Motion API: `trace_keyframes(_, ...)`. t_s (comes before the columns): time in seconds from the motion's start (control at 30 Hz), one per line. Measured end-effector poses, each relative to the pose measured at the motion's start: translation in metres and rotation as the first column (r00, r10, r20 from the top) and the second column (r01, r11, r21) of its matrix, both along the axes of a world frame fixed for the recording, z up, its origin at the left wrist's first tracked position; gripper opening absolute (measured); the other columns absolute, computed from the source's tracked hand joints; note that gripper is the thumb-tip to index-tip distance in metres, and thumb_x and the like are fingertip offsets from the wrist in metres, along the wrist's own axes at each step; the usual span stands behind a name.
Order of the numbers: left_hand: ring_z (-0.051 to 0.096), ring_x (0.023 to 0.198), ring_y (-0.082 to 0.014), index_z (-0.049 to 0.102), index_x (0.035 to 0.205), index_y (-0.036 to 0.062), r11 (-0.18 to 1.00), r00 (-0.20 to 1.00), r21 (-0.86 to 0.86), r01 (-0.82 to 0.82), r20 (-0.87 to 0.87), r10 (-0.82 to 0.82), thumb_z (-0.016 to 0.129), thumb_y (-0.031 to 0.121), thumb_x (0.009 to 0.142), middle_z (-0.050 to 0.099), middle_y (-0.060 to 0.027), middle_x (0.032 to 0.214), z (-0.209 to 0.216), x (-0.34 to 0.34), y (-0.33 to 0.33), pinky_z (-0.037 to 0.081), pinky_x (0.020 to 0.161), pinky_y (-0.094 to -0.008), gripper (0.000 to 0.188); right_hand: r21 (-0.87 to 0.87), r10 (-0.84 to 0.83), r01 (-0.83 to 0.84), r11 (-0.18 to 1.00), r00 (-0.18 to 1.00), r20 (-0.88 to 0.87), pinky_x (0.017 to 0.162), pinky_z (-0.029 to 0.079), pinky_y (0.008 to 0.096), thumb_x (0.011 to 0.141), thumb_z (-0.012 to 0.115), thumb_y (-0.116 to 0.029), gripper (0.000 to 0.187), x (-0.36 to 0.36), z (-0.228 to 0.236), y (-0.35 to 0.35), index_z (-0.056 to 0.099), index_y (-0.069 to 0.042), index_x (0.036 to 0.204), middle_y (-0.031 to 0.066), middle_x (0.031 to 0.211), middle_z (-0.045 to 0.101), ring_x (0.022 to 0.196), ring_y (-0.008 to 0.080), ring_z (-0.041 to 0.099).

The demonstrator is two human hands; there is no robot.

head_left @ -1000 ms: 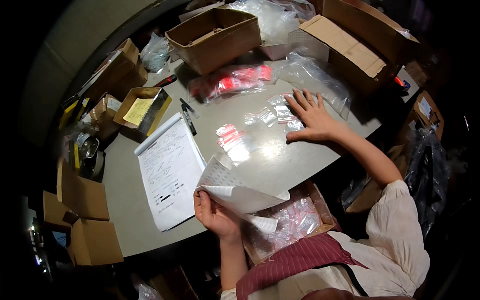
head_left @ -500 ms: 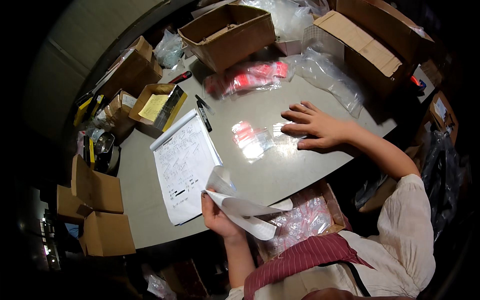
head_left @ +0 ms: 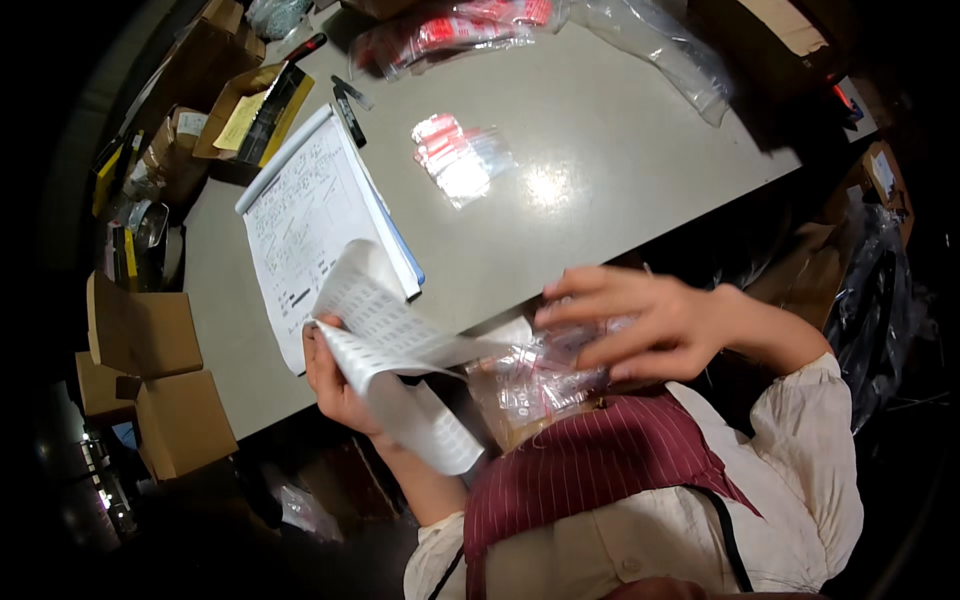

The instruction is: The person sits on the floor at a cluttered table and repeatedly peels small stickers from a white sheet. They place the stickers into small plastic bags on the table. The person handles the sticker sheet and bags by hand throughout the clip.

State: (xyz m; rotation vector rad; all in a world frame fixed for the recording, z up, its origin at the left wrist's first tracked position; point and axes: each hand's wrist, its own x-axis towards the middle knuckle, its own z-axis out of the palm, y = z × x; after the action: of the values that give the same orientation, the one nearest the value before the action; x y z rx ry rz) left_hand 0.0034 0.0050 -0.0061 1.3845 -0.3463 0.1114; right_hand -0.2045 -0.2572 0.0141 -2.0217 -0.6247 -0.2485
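My left hand point(head_left: 335, 385) is closed on the edge of curled white label sheets point(head_left: 375, 300) with rows of small printed marks. The sheets hang over the near table edge and partly cover a notepad point(head_left: 310, 215) of handwritten pages. My right hand point(head_left: 650, 325), slightly blurred, has its fingers spread above a box of small clear zip bags point(head_left: 525, 385) at my lap. Its fingers hide part of those bags; whether the fingertips touch one is unclear. On the table beyond lies a small overlapping group of red-and-clear bags point(head_left: 455, 160).
Large clear bags with red contents point(head_left: 440, 35) lie at the far side, beside a crumpled plastic bag point(head_left: 665, 55). Black pens point(head_left: 348, 115) lie by the notepad. Cardboard boxes point(head_left: 170, 400) line the left, and a dark plastic bag point(head_left: 875, 300) hangs at right.
My right hand has left the tabletop and come back toward me over the box. The clear bags that lay under it no longer show on the table. The view has shifted.
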Motion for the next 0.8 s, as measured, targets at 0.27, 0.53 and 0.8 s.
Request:
trace_keyframes(0.27,0.060,0.086,-0.0094,0.065,0.107,-0.0039,0.921,0.916,-0.013,0.389,-0.100,-0.388,0.061,0.006,0.101,0.066,-0.0048,0.097,0.019,-0.022,-0.018,0.046,0.077,-0.0200,0.013,0.268,-0.480,0.473,0.839,0.876,-0.042,0.094,0.052,0.0326,0.101,0.063,-0.010,0.019,0.045,0.049,-0.015,0.069,0.003,0.114,0.0132,0.111,0.071,0.106,0.0227,0.067)
trace_keyframes(0.53,0.062,0.094,-0.0109,0.067,0.110,-0.0056,0.930,0.939,0.162,0.329,0.043,-0.340,0.065,0.002,0.100,0.069,-0.0064,0.105,0.025,-0.030,-0.040,0.048,0.086,-0.0242,0.013,-0.054,-0.427,0.428,0.902,0.869,-0.250,0.072,0.055,0.0408,0.093,0.074,-0.034,0.038,0.069,0.050,0.015,0.067,0.000,0.107,0.0187,0.099,0.069,0.087,0.0326,0.069)
trace_keyframes(0.8,0.063,0.082,-0.0087,0.071,0.104,-0.0060,0.911,0.910,0.067,0.406,-0.124,-0.396,0.071,0.004,0.096,0.072,-0.0049,0.095,0.040,-0.034,-0.039,0.049,0.074,-0.0228,0.013,-0.137,-0.416,0.394,0.909,0.878,-0.237,0.072,0.054,0.0412,0.089,0.076,-0.030,0.034,0.074,0.051,0.008,0.066,-0.001,0.104,0.0164,0.082,0.070,0.076,0.0350,0.069)
